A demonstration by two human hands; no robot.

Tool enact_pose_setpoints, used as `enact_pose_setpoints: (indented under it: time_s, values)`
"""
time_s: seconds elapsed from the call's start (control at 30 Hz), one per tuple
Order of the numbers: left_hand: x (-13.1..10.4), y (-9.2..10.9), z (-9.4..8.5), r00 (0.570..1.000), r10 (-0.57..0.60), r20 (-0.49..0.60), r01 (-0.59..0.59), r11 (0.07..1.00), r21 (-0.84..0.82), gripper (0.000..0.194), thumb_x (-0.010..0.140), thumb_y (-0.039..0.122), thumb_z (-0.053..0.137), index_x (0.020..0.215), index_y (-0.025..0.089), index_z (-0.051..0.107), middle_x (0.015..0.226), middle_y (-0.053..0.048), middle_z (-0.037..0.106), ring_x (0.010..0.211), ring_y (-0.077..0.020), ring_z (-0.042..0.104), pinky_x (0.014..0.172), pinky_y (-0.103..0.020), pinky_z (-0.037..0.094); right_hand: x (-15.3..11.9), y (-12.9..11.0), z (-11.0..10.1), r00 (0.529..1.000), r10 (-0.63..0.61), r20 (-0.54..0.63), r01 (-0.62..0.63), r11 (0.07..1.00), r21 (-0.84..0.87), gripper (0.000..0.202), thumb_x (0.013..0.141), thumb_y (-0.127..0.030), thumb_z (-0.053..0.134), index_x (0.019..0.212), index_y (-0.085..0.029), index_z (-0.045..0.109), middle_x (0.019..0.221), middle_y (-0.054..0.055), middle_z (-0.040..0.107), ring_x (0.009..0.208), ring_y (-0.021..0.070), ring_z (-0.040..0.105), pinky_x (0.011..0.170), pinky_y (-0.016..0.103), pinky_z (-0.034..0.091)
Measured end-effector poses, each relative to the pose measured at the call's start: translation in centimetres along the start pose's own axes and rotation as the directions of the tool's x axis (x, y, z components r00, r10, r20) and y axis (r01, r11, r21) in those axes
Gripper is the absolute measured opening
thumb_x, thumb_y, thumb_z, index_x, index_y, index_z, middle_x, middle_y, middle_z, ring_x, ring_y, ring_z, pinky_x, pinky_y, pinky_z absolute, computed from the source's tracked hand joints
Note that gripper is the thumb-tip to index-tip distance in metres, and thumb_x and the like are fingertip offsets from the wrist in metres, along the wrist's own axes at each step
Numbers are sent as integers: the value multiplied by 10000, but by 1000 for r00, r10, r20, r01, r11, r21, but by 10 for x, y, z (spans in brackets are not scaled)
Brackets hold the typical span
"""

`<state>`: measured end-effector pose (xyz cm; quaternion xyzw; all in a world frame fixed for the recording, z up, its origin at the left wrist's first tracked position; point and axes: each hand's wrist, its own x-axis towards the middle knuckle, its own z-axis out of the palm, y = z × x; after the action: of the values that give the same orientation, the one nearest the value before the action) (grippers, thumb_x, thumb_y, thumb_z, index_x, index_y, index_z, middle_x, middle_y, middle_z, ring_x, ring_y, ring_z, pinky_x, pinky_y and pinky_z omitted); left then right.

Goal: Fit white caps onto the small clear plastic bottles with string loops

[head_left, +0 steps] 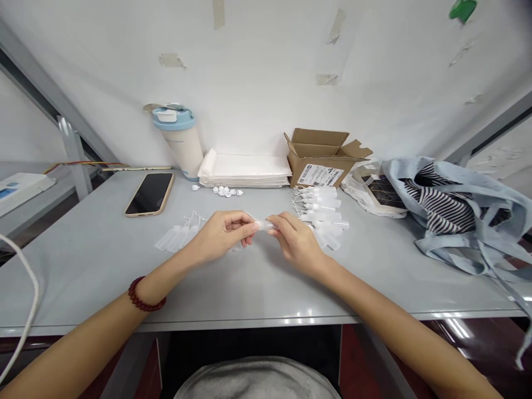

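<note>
Head view: a small translucent tube lies between both hands over the grey table. From where I stand, the left hand pinches its whitish end, thumb against curled fingers; the right hand pinches the other end. Presumably plastic, the tube should handle as light, fairly stiff and somewhat slippery — best gripped at both ends, without hard squeezing.

On the counter, a phone lies left, with a cup behind and right of it; rightward come envelopes, caps before them, then a box, tubes before it, and a bag.
</note>
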<state>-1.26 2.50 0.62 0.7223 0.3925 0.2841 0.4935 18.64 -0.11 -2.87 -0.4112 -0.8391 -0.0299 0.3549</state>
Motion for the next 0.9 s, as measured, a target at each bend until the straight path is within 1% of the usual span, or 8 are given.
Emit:
enact_pose_setpoints:
  time_s: [0.13,0.23,0.4,0.53,0.63,0.77,0.83,0.9]
  values:
    - [-2,-5,0,986,155,-60,-151,986,69,178,809,333,642,893,177,640,826,-12,656,751,-142,612,692,-243,505,3,-3,-7,976,168,138,-201,940,276,255,966,-277,364,903,-161,582,703,27,572,618,134,507,591,251,394]
    - [-2,-6,0,971,220,-96,-207,970,127,168,803,309,647,907,177,663,914,-29,666,816,-151,613,752,-251,507,6,-7,-11,946,247,211,-312,870,382,298,961,-298,373,778,-164,566,644,-3,540,587,114,487,591,235,375]
    - [-2,3,-1,992,104,-65,-101,994,52,221,835,381,602,868,174,671,748,-9,653,683,-134,607,654,-233,506,7,-9,-13,952,233,197,-296,860,416,280,956,-316,381,823,-163,575,691,7,563,625,117,503,615,235,379]
    - [-3,7,-3,1000,12,-18,-10,995,101,276,855,413,557,806,163,664,645,-3,624,626,-137,602,597,-231,495,6,-10,-12,958,216,188,-276,872,404,281,957,-313,370,842,-160,575,689,11,549,632,122,498,620,243,380]
    - [-3,4,-2,999,34,20,-36,993,108,256,839,406,574,864,166,661,697,-16,648,645,-153,621,613,-249,507,7,-10,-12,936,258,239,-340,836,431,291,958,-322,360,819,-167,563,658,-6,511,608,115,470,608,243,370]
    - [-4,-1,1,988,146,-50,-137,980,143,246,823,395,599,921,182,671,931,-55,681,796,-179,639,723,-268,518,8,-9,-12,885,335,324,-460,734,499,352,960,-373,333,699,-180,469,607,-32,418,562,100,405,571,235,338]
    - [-3,0,1,991,113,-72,-103,986,128,263,827,411,591,921,179,672,922,-52,680,776,-174,636,704,-264,518,9,-9,-12,876,350,333,-479,715,510,373,960,-387,324,662,-186,421,599,-37,393,554,95,386,563,234,325]
    - [-3,2,1,998,43,-44,-39,995,95,282,845,427,559,879,169,668,815,-37,674,702,-159,631,658,-258,516,9,-9,-13,883,344,319,-467,720,514,368,962,-382,327,667,-184,423,604,-37,396,557,92,386,568,232,326]
